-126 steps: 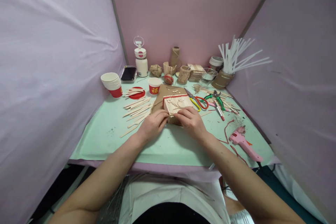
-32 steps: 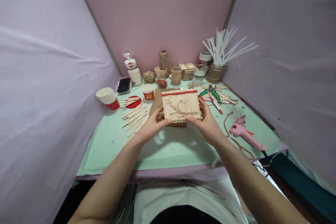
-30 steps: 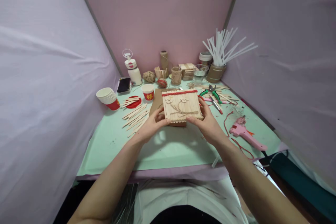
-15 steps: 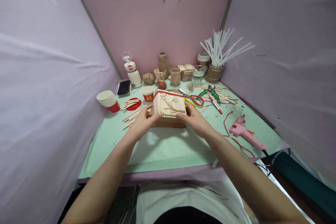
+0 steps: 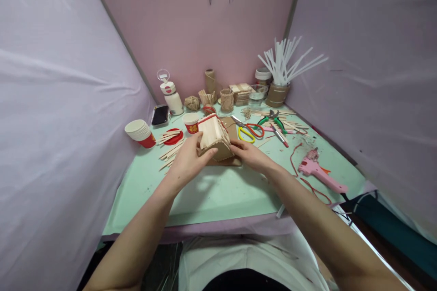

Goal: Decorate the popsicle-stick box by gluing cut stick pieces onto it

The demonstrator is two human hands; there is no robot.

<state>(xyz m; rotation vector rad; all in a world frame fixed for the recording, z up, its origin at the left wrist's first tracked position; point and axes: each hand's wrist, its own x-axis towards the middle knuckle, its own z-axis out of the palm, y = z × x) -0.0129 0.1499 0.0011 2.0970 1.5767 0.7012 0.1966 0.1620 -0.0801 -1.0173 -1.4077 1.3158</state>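
Note:
A small house of wooden craft sticks (image 5: 213,135) with a red cord along its roof ridge stands on a brown cardboard base (image 5: 229,160) on the mint-green table (image 5: 218,191). My left hand (image 5: 187,160) is wrapped round its near-left side, thumb lying across the front. My right hand (image 5: 248,154) grips the house's near-right lower corner, fingers curled. The house is turned so one plain roof slope faces me.
Loose craft sticks (image 5: 170,150), a red lid (image 5: 174,136) and red paper cups (image 5: 139,132) lie left. Scissors (image 5: 249,131), pliers (image 5: 278,122) and a pink glue gun (image 5: 316,173) lie right. Twine, jars, a bottle and white strips line the back.
The house was held with its flower-decorated side facing me; both hands have turned it and lowered it onto the cardboard, so the plain slope now shows.

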